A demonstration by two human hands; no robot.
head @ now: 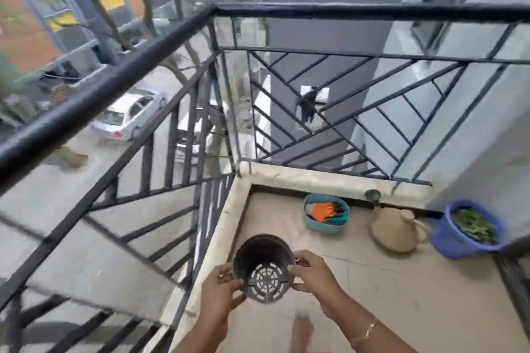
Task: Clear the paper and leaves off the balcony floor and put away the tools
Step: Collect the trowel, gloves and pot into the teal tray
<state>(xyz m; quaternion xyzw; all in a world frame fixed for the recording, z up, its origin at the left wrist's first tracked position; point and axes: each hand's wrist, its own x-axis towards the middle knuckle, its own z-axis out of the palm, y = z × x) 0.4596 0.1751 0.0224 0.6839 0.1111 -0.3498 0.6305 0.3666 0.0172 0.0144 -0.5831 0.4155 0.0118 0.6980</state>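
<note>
I hold a dark plastic plant pot (pixel 262 255) with both hands, tipped so its slotted underside faces me. My left hand (pixel 219 288) grips its left side and my right hand (pixel 311 272) grips its right side. It hangs above the beige balcony floor (pixel 387 289), near the left kerb. A teal tub (pixel 325 226) with orange and green gloves (pixel 324 210) in it stands by the far kerb. To the right, a blue bucket (pixel 459 241) holds green leaves (pixel 473 225).
A tan clay jug (pixel 394 231) stands between the tub and the bucket. A black metal railing (pixel 344 13) runs along the left and far sides, above a pale kerb (pixel 315 179). A grey wall closes the right. Far below lie a street and a silver car.
</note>
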